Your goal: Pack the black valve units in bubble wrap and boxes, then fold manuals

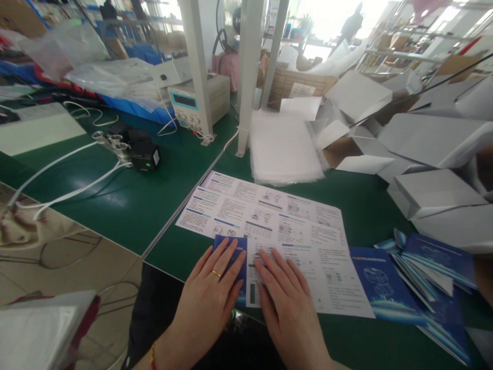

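Observation:
A printed instruction sheet (277,226) lies unfolded on the green table (127,200), its near left part folded over to show a blue cover (231,246). My left hand (208,298) lies flat on that blue folded part, fingers stretched out, a gold ring on one finger. My right hand (288,303) rests flat beside it on the white part of the sheet, fingers extended and pressing the paper down. Neither hand holds anything.
A pile of blue folded leaflets (423,277) lies to the right. White cardboard boxes (431,154) crowd the right side, bubble-wrap sheets (285,149) sit behind the sheet. A black adapter with white cables (144,154) and a power supply (192,103) stand at the left back. White posts (248,77) rise behind.

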Demonstrator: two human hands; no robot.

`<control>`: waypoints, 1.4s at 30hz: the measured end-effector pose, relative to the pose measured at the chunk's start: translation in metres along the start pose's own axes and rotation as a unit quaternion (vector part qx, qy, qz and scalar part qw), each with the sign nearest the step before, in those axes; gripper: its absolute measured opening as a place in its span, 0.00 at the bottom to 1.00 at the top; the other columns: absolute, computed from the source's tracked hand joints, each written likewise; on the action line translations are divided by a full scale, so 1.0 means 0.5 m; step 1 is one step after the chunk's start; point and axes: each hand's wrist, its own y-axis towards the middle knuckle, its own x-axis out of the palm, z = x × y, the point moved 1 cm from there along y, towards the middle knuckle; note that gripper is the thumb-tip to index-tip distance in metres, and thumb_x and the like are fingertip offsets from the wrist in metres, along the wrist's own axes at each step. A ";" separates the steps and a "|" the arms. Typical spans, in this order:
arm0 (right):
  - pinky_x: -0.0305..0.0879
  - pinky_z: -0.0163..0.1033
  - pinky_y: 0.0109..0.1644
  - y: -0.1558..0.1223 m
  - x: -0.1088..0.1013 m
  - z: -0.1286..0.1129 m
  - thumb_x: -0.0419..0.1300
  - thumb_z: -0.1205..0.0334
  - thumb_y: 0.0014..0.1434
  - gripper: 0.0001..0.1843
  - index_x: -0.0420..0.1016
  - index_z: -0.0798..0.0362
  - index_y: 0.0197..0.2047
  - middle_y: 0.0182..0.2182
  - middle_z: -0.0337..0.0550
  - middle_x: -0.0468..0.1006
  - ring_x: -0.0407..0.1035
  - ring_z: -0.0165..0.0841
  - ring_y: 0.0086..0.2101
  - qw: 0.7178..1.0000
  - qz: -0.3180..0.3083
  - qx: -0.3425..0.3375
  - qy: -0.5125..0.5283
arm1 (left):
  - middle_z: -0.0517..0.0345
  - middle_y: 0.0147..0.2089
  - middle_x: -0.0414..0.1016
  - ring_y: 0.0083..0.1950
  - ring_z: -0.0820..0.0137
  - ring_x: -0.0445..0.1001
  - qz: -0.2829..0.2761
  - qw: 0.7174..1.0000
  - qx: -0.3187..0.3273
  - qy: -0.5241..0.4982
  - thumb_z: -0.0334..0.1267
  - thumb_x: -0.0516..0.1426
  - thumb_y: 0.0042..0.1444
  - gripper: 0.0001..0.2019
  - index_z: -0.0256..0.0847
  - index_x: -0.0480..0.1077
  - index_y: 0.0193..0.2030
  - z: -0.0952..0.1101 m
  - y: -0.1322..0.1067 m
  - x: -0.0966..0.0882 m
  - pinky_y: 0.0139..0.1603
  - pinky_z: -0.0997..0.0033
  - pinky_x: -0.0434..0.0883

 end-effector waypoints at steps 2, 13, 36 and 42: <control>0.59 0.54 0.66 0.000 0.000 0.000 0.51 0.71 0.69 0.23 0.69 0.55 0.65 0.66 0.43 0.72 0.65 0.43 0.66 1.000 0.003 -0.003 -0.004 | 0.42 0.69 0.71 0.70 0.51 0.70 0.001 1.000 0.002 0.005 0.33 0.50 0.70 0.20 0.36 0.69 0.66 0.000 0.000 0.000 0.63 0.43 0.76; 0.53 0.49 0.71 -0.005 0.010 0.002 0.50 0.71 0.70 0.23 0.70 0.56 0.65 0.66 0.42 0.72 0.62 0.40 0.67 1.000 0.020 -0.006 -0.010 | 0.45 0.69 0.71 0.70 0.53 0.71 0.013 1.000 0.001 0.006 0.33 0.49 0.71 0.20 0.37 0.69 0.66 0.001 0.000 0.002 0.64 0.46 0.76; 0.63 0.45 0.62 0.025 -0.001 -0.040 0.51 0.77 0.67 0.20 0.78 0.54 0.54 0.53 0.37 0.84 0.77 0.38 0.55 0.996 0.063 -0.035 0.060 | 0.48 0.66 0.76 0.68 0.58 0.73 0.022 0.996 0.020 -0.084 0.30 0.51 0.70 0.19 0.37 0.71 0.64 -0.036 -0.027 -0.018 0.68 0.49 0.72; 0.67 0.46 0.60 0.026 0.000 -0.039 0.51 0.77 0.66 0.21 0.77 0.54 0.55 0.53 0.39 0.84 0.77 0.39 0.54 0.994 0.075 -0.041 0.063 | 0.54 0.62 0.79 0.69 0.54 0.72 0.029 0.993 -0.025 -0.114 0.35 0.51 0.72 0.16 0.46 0.75 0.61 -0.114 -0.032 -0.022 0.72 0.36 0.62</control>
